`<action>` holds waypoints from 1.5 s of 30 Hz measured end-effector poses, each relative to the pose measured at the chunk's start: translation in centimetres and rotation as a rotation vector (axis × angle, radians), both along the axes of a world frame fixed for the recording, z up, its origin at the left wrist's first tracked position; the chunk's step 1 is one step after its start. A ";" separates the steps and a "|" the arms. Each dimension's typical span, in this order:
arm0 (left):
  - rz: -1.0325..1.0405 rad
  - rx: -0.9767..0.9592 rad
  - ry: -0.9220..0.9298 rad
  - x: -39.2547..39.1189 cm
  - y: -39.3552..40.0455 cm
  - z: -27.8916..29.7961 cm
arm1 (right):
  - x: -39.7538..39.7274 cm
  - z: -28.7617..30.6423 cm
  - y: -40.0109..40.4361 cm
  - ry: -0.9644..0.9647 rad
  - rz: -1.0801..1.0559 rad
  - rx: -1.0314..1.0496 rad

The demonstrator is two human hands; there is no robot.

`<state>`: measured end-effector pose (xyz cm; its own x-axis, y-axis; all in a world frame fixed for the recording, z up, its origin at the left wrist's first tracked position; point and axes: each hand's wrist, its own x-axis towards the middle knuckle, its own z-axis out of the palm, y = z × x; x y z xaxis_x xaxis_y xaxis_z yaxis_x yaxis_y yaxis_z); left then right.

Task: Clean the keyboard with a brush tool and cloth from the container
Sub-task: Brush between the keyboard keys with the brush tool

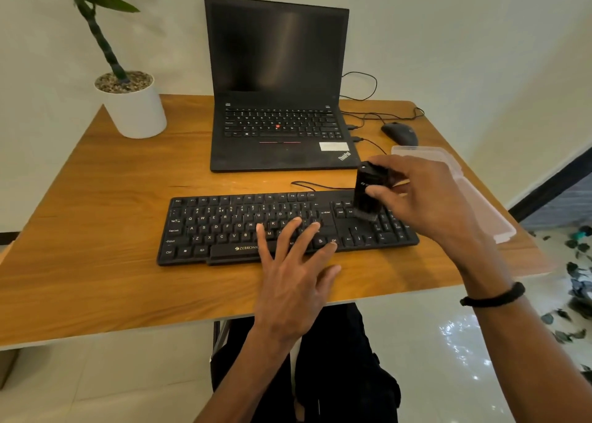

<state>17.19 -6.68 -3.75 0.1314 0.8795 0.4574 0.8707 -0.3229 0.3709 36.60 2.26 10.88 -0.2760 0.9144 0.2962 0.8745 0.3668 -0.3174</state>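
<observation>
Worktop (96, 217): warm wood-grain top, rounded corners, pale edge.

Keyboard (243, 227): flat black plastic slab with white legends, lying lengthwise in front of you, its thin black cable trailing off the back edge.

Brush tool (368, 195): stubby black cylinder, glossy body, held nearly upright with a grey bristle tuft at the bottom touching the keys between the main block and the number pad.

Your right hand (426, 195): fingers and thumb curled round the upper body of the brush tool, gripping it from the right; a black braided band sits on the wrist.

Your left hand (294, 262): flat and spread, fingers straight, fingertips resting on the keys right of centre, thumb reaching toward the keyboard's front edge; it holds nothing.

Container (455, 185): clear, frosted plastic box, rectangular, lying on the worktop just right of the keyboard and partly hidden behind your right hand.

Laptop (278, 102): matte black, lid open, screen dark, behind the keyboard.

Mouse (400, 133): black, rounded, wired, right of the laptop.

Plant pot (134, 109): smooth white cylinder, gravel-topped, at the far left corner.
</observation>
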 end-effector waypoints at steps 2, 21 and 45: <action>0.005 0.003 -0.003 0.0 0.0 0.0 | -0.2 0.0 -0.5 -0.024 -0.011 -0.109; 0.034 0.027 -0.054 0.1 0.1 0.1 | -0.5 2.1 -1.0 -0.058 -0.210 -0.150; 0.154 -0.184 0.029 1.2 1.0 0.6 | -2.8 -3.1 3.1 0.267 -0.251 0.037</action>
<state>18.35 -5.70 -3.10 -0.0002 0.9583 0.2859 0.9158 -0.1146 0.3849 33.84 5.39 7.82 0.0476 0.9311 0.3616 0.8266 0.1665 -0.5376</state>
